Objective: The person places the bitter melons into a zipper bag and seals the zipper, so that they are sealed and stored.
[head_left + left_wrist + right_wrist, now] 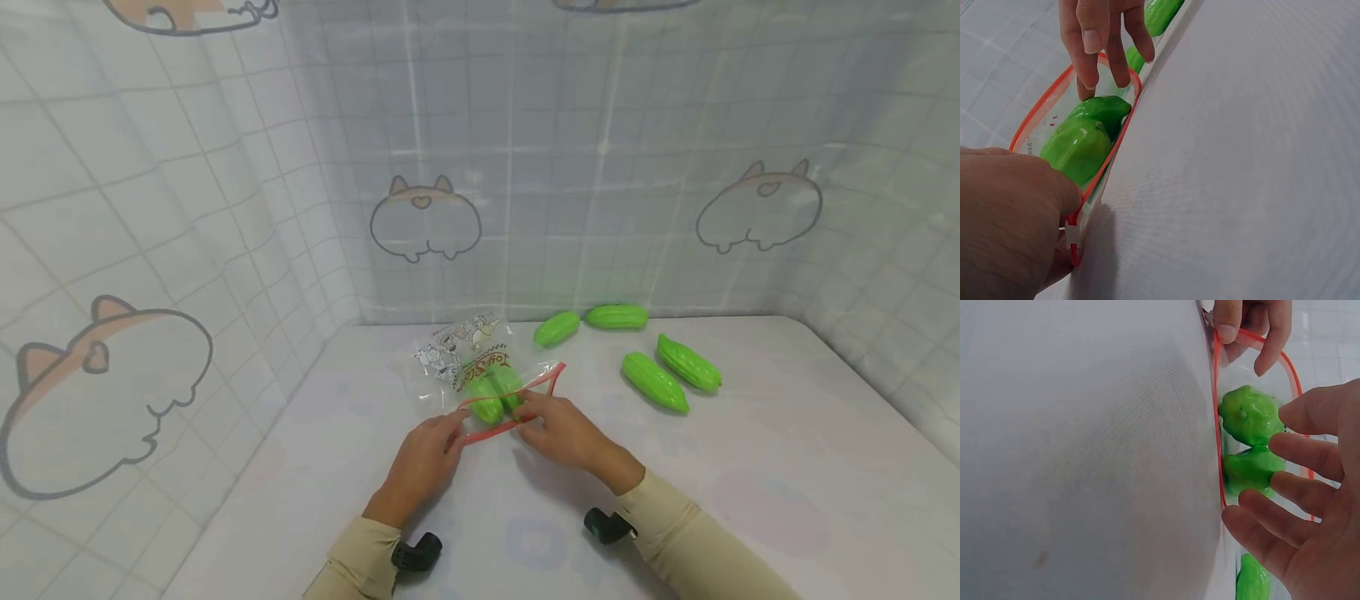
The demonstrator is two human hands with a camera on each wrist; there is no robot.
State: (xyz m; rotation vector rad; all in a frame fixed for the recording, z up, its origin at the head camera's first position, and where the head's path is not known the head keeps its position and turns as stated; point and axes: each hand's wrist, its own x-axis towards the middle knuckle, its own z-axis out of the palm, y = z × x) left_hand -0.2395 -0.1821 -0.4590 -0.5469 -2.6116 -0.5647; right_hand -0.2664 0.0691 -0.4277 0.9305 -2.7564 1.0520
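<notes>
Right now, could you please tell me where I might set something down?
The table is bare between the left wall and the left hand, and between the right sleeve and two nearer loose gourds. It is crowded at the open bag, with the right hand and two bagged gourds; two farther gourds lie at the back.

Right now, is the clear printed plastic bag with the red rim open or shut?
The bag is open: its red rim gapes in both wrist views, showing two shiny, bumpy green vegetables inside.
</notes>
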